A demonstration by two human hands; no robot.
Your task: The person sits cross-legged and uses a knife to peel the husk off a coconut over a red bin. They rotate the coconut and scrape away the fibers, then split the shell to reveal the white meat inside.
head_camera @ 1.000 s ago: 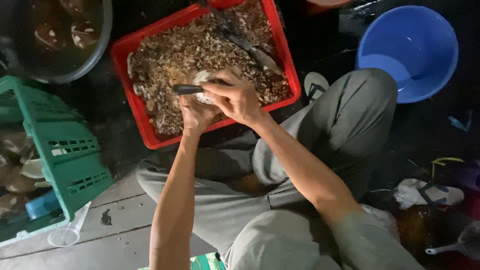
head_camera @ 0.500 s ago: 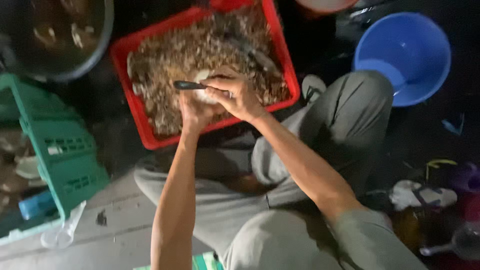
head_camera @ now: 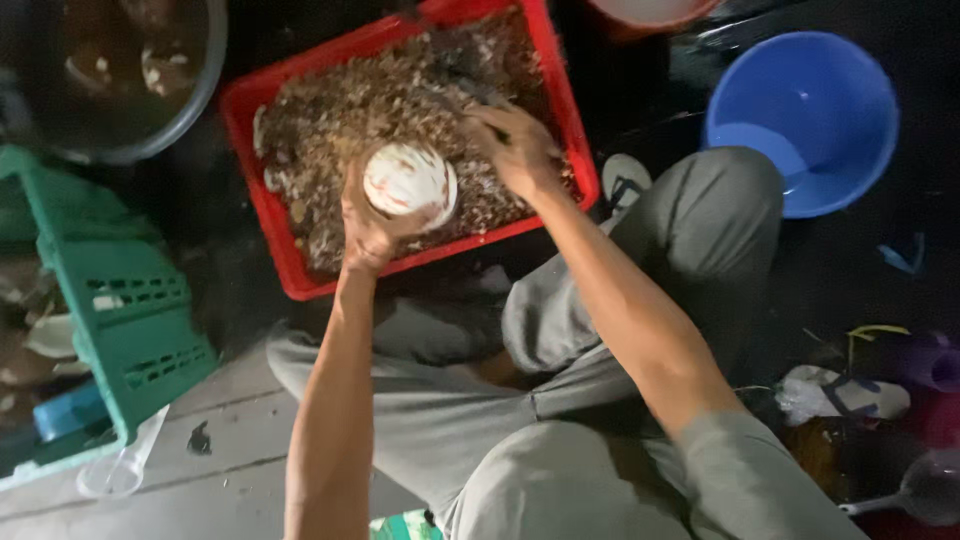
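Note:
A red plastic crate (head_camera: 285,270) full of brown shell scraps lies in front of my knees. My left hand (head_camera: 372,232) holds up a round white opened shell (head_camera: 408,180), its pale inside facing me, over the near part of the crate. My right hand (head_camera: 520,150) has reached further in, resting on the scraps near the crate's right side with its fingers curled; a dark tool seems to lie under them, though I cannot tell for sure.
A blue bucket (head_camera: 800,120) stands at the right beside my knee. A dark round basin (head_camera: 120,80) with shells sits at the upper left, a green slatted crate (head_camera: 130,310) at the left. A sandal (head_camera: 840,395) and clutter lie at the right.
My hands have come apart. The left hand turned the shell so its white inside shows, and the right hand with the dark tool moved away to the right, deeper into the crate.

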